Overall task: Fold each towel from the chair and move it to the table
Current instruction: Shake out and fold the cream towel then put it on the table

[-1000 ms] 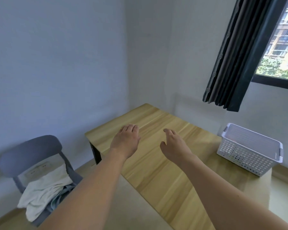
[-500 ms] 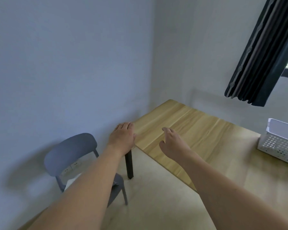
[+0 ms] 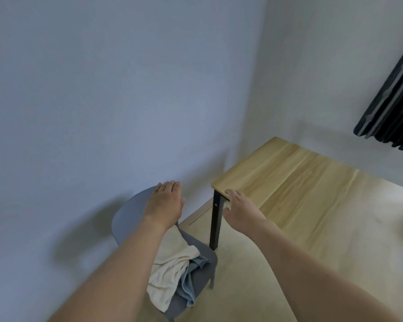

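A grey-blue chair stands by the wall at lower left. On its seat lie a crumpled cream towel and, partly under it, a light blue towel. My left hand hovers over the chair's backrest, fingers stretched flat and holding nothing; my forearm hides part of the seat. My right hand is held out in front of the near left corner of the wooden table, fingers apart and empty.
The table has a black leg at its near left corner, close to the chair. A dark curtain hangs at the right edge. Pale walls meet in a corner behind the table. Beige floor lies between chair and table.
The view has swung left and down: the chair and its towels now sit below my hands, and the white basket has left the frame. Both hands stay stretched out and empty.
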